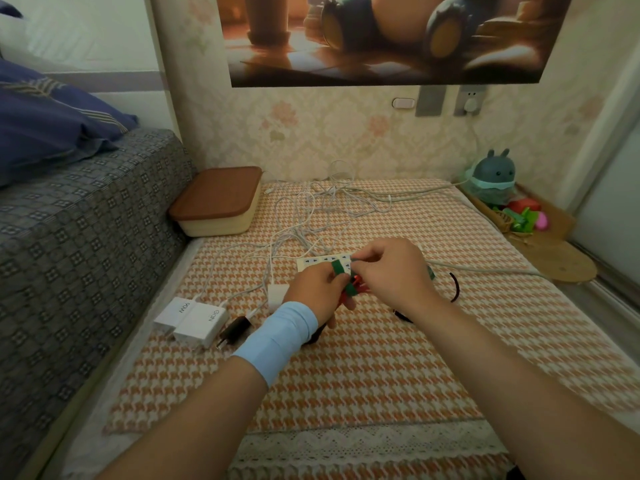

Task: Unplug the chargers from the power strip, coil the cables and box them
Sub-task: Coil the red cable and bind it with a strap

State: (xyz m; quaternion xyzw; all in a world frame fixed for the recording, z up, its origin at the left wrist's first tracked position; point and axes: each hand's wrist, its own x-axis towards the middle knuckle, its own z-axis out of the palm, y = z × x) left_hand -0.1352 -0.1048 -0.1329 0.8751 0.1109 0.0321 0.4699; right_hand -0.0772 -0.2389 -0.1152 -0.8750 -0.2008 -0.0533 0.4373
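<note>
We find the left hand (317, 289) gripping the bunched cable (360, 284) and the right hand (388, 271) pinching its green strap (337, 268). We judge the cable light and limp, best held across the bunch.

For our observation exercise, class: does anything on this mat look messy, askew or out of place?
Yes. The white cables lie in a loose tangle behind the power strip, not coiled, and two white chargers sit askew at the left edge of the mat. The box is shut.

Grey plush toy (493, 174) far right, blue pillow (52, 123) left
</note>
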